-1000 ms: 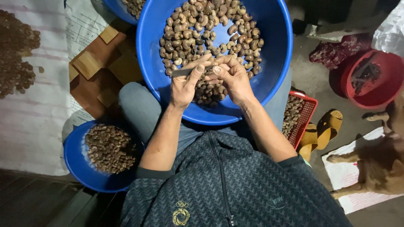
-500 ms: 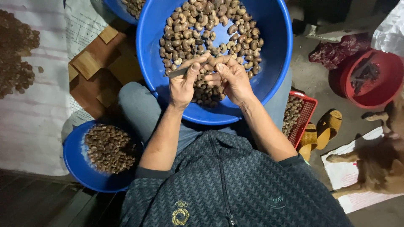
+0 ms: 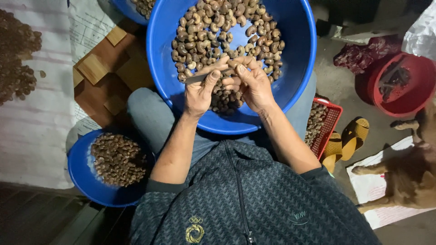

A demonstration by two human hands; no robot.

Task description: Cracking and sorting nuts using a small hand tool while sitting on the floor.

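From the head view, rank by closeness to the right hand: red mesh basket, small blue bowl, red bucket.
Measured from the right hand:
1. Red mesh basket, just lower right.
2. Small blue bowl, lower left by the knee.
3. Red bucket, far right.

A home-style cashew-shelling spot on a bare concrete floor (image 3: pixel 336 81): blue basins (image 3: pixel 299 41) heaped with nuts, a red mesh basket (image 3: pixel 334 119), a red bucket (image 3: pixel 420 97), yellow sandals (image 3: pixel 349 140), spread sacking (image 3: pixel 32 136), and a dog (image 3: pixel 408 177) lying nearby.
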